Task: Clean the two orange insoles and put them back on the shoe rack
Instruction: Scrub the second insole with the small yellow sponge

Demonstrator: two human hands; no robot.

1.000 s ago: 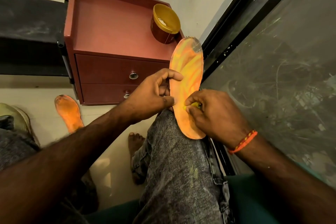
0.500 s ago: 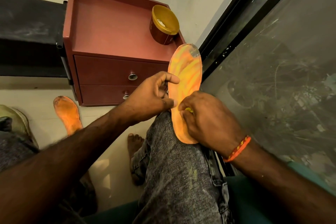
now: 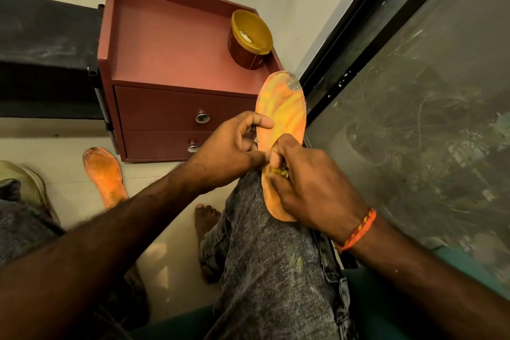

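Insole propped on the raised knee; left hand pinches its edge, thumb on the face, while right hand grips a small yellowish scrubbing wad against the mid-sole. Best done, I judge, with short firm strokes, left hand bracing against flex, working toward the grey patch at the toe. Second insole on the floor beside the drawer unit; open tub at its top's right back corner holds a whitish dab.
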